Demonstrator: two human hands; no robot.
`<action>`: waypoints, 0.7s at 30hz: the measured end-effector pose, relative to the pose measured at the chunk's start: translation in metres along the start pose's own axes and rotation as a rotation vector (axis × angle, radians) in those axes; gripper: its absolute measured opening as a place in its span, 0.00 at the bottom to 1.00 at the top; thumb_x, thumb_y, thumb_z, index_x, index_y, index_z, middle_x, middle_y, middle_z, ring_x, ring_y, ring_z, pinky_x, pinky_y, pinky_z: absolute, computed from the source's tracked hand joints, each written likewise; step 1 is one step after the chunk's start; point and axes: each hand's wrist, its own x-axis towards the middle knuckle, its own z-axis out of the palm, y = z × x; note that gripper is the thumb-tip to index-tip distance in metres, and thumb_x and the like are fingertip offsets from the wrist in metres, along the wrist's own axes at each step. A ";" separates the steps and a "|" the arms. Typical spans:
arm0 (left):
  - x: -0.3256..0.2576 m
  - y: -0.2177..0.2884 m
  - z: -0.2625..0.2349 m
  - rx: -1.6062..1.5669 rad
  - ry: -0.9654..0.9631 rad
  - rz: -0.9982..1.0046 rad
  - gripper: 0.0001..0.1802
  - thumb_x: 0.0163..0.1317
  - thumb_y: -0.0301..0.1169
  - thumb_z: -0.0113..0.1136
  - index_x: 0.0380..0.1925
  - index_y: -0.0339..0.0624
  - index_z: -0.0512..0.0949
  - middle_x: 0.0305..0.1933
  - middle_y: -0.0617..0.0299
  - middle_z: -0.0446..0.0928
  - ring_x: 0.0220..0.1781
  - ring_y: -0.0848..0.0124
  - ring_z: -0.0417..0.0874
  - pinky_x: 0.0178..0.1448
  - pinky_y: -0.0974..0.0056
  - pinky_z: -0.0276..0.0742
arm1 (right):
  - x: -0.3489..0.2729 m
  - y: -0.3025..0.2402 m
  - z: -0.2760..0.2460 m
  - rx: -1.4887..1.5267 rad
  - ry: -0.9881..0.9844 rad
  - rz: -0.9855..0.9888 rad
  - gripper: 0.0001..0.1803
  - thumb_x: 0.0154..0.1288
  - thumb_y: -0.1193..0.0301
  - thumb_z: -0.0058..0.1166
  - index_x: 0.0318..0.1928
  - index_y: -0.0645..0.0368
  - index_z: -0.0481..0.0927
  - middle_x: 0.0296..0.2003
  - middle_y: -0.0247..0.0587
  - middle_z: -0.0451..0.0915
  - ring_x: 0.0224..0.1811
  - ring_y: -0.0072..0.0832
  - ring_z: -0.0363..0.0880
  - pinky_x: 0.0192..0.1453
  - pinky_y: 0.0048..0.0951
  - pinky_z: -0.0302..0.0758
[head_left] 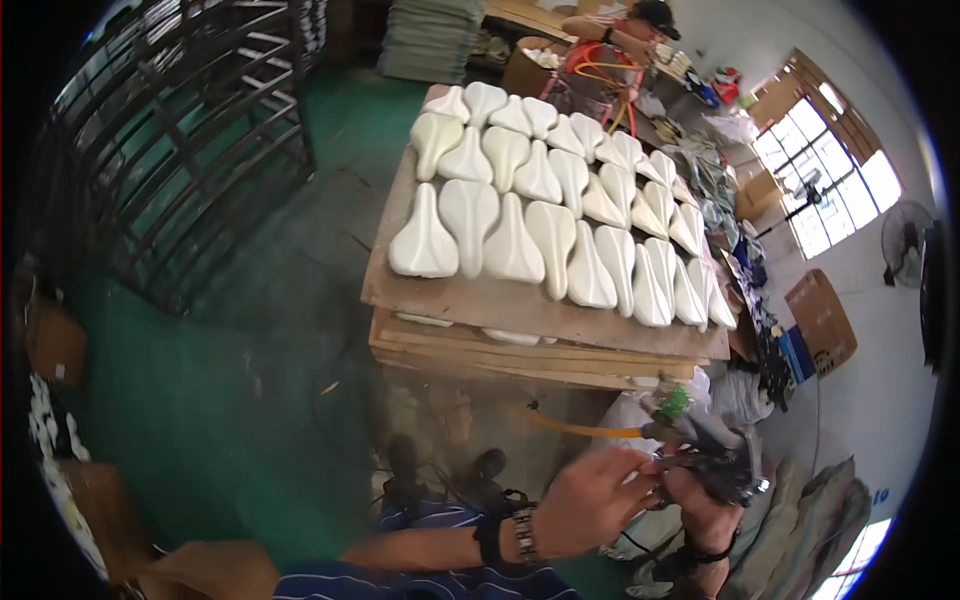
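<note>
My right hand (697,505) is wrapped round a dark metal spray gun (735,462) with a green part at its top. An orange hose (590,430) runs off to the left from the gun. My left hand (588,505), with a watch at its wrist, comes in from the left. Its fingers are bent and pressed together against the gun's near side, next to the right hand; what they pinch is hidden. Beyond both hands, rows of white bicycle saddles (515,240) lie close together on a brown board (540,310), alternating in direction.
More boards (500,357) are stacked beneath, with pale saddle shapes between them. A dark metal rack (200,150) stands at the left on the green floor. Another person (630,45) works at the far side. Cardboard boxes (210,570) sit lower left; sacks (790,530) lie at the right.
</note>
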 end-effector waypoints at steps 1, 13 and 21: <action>0.010 0.005 -0.019 0.170 0.124 0.069 0.39 0.57 0.36 0.76 0.65 0.39 0.68 0.44 0.50 0.81 0.50 0.43 0.82 0.53 0.52 0.80 | -0.001 -0.004 0.002 0.107 -0.003 0.020 0.33 0.60 0.71 0.70 0.64 0.68 0.72 0.47 0.46 0.84 0.47 0.33 0.85 0.49 0.33 0.84; -0.005 -0.124 0.012 -0.657 -0.586 -0.422 0.34 0.53 0.36 0.81 0.59 0.37 0.78 0.49 0.58 0.86 0.51 0.68 0.85 0.59 0.62 0.77 | 0.080 -0.078 0.032 0.248 0.065 -0.558 0.34 0.65 0.71 0.65 0.67 0.65 0.65 0.44 0.47 0.78 0.35 0.24 0.78 0.17 0.13 0.62; -0.007 -0.205 -0.036 -0.347 -0.445 -0.540 0.13 0.64 0.38 0.72 0.38 0.39 0.86 0.28 0.67 0.83 0.29 0.79 0.79 0.37 0.67 0.76 | 0.129 -0.130 0.023 0.021 -0.069 -0.710 0.28 0.72 0.77 0.51 0.70 0.66 0.64 0.56 0.48 0.76 0.49 0.24 0.72 0.25 0.11 0.66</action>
